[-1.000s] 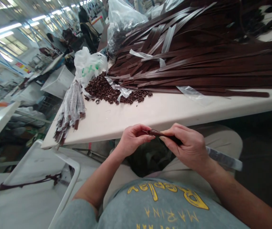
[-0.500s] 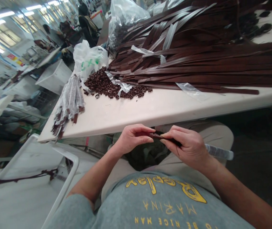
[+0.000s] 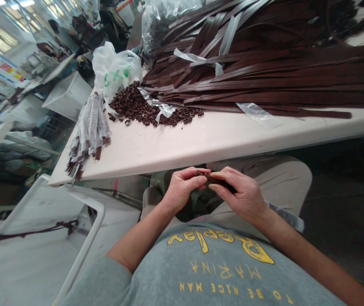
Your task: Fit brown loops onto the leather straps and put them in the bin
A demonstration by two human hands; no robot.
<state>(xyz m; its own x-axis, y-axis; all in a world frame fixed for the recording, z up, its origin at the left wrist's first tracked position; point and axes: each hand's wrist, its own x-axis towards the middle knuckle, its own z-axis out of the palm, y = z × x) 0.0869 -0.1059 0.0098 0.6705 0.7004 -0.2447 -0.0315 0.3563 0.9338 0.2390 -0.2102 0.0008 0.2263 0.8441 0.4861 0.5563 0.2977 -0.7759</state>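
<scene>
Over my lap, just below the table's front edge, my left hand [image 3: 183,187] and my right hand [image 3: 241,193] meet on a dark brown strap [image 3: 215,180]. Both hands are closed in a pinch on the strap's near end. The strap runs back under my right palm, and its plastic-wrapped tail [image 3: 285,216] sticks out past my right wrist. Whether a small loop sits between my left fingertips I cannot make out. On the table lie a heap of small brown loops [image 3: 137,110] and a large pile of long brown straps [image 3: 265,72].
The white table [image 3: 201,144] carries a bundle of plastic-sleeved straps [image 3: 89,127] at its left end and plastic bags [image 3: 115,72] behind the loops. A white tray [image 3: 41,238] at lower left holds one strap [image 3: 32,232]. Other workstations fill the far left.
My two hands have drawn closer together on the strap and shifted slightly left. The view has tilted a little; nothing on the table has moved.
</scene>
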